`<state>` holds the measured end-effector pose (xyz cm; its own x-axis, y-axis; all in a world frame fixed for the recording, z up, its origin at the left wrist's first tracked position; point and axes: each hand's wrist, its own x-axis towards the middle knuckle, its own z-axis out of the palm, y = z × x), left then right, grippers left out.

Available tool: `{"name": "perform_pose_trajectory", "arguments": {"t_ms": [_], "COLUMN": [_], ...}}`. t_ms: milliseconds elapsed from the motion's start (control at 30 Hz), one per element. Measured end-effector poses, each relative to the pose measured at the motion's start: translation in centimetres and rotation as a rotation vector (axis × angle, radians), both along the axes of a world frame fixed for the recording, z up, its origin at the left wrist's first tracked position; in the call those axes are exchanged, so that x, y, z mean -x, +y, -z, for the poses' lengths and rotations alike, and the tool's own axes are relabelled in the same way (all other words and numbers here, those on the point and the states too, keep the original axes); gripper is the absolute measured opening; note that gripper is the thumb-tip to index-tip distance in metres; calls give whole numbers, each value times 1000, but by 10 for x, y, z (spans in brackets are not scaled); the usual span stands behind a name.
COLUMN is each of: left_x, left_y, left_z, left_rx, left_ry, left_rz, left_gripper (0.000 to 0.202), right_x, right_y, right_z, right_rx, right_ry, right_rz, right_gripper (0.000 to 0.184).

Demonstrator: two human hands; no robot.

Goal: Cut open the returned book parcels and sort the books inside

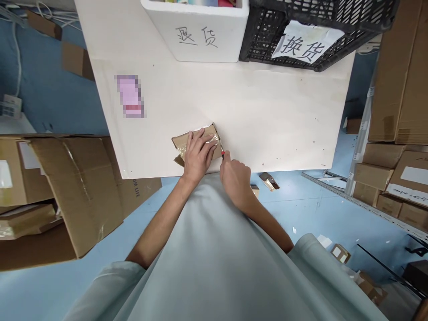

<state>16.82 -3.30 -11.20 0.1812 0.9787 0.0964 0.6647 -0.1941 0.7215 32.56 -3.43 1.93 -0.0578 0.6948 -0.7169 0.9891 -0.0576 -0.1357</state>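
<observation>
A small brown cardboard package point(209, 130), partly covered with shiny clear tape, lies at the near edge of the white table point(234, 102). One flap sticks out at its lower left. Across its top rests my left hand point(198, 154), fingers stretched out flat and slightly apart, pressing on it. My right hand point(236, 178) is closed around a small knife point(223, 154), of which a red bit and a thin blade show. The blade is at the package's right edge; most of the handle is hidden in my fist.
A white foam box point(207, 40) and a black plastic crate point(261, 40), both with handwritten labels, stand at the table's back. A blurred pink item point(130, 94) lies left. A large open carton point(90, 191) stands on the left; stacked cartons point(397, 89) are at right.
</observation>
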Motion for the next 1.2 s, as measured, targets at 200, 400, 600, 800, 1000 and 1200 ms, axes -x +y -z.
{"name": "perform_pose_trajectory", "arguments": {"t_ms": [200,400,600,800,1000,1200], "left_x": [0,0,2,1,36,106], "left_y": [-3,-4,-2,4,-7,-36], "left_z": [3,2,3,-7,-39,-10], "left_rx": [-58,-48,-24,-66,-61,142], "left_ry": [8,23,10,-20,-48,-162], "left_rz": [-11,-6,-6,8,-196,-615], "left_gripper": [25,26,27,31,37,55], "right_x": [-6,-36,-66,-90,-96,-53], "right_y": [-9,-16,-25,13,39,36], "right_z": [7,24,58,80,70,53], "right_rx": [-6,-75,-182,-294,-355,-406], "right_ry": [41,197,332,121,103,118], "right_rz": [43,240,378,352,269,182], "right_gripper": [51,44,44,43,45,58]}}
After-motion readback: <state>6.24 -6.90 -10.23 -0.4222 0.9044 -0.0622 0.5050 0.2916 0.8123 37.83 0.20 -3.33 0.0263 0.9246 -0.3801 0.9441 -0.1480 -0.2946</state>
